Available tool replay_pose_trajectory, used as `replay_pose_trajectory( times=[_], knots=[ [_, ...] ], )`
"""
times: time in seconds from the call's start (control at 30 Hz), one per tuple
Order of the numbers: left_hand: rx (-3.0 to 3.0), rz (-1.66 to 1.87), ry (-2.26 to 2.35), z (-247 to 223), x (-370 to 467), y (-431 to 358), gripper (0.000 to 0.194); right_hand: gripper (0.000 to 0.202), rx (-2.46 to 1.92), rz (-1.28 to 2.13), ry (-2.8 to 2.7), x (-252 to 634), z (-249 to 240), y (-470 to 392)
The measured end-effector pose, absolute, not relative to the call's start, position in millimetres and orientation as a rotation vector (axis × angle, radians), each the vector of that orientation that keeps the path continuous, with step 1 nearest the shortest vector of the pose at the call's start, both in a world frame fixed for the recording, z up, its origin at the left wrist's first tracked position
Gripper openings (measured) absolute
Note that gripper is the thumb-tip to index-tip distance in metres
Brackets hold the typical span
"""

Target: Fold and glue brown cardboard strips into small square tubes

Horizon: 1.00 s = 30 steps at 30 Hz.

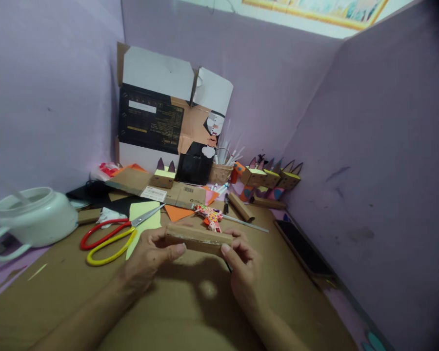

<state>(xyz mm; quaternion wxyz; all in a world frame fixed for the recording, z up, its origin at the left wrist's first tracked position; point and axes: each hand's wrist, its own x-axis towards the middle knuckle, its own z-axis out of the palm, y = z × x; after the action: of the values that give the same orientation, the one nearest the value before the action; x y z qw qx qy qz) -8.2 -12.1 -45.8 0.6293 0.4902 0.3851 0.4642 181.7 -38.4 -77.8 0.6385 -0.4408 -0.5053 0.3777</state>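
Note:
A brown folded cardboard strip (199, 237) is held level above the table, spanning both hands. Its near edge looks pale and rough, as if torn or glued. Around its left end, my left hand (153, 253) is closed, thumb on the near face. At the other end my right hand (243, 258) pinches it between thumb and fingers. Just left of my left hand lie scissors (109, 241) with one red and one yellow handle loop, partly over a yellow-green paper sheet (144, 217). Behind the strip sits a colourful patterned piece (210, 214).
A white teapot-like pot (40, 219) stands at the left. Behind are an unfolded printed box (151, 117), a basket of sticks (220, 171) and several eared cardboard figures (269, 176). A cardboard tube (241, 207) lies at centre right; a dark phone-like slab (302, 246) lies by the right wall.

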Motion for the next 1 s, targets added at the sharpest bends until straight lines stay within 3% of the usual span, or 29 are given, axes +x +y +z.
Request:
replay_pose_trajectory(
  times=[0.2, 0.33, 0.53, 0.8, 1.0],
  knots=[
    [1.083, 0.957, 0.823, -49.1, -5.5, -12.2, 0.021, 0.012, -0.988, 0.877, -1.310, 176.7, -62.2, -44.9],
    [1.106, 0.919, 0.792, -47.0, 0.8, -18.1, 0.026, 0.020, -0.991, 1.028, -1.211, 172.4, -63.3, -46.9],
    [1.051, 0.999, 0.799, -49.4, 11.3, -25.4, 0.008, 0.023, -0.975, 1.064, -1.012, 167.7, -73.0, -46.5],
    [1.022, 1.051, 0.850, -44.9, 16.5, -30.4, 0.019, 0.014, -0.990, 0.968, -1.016, 166.9, -76.3, -47.4],
    [1.074, 1.058, 0.841, -44.3, 20.1, -31.3, 0.017, 0.020, -0.999, 0.970, -1.014, 167.3, -80.5, -47.9]
  ],
)
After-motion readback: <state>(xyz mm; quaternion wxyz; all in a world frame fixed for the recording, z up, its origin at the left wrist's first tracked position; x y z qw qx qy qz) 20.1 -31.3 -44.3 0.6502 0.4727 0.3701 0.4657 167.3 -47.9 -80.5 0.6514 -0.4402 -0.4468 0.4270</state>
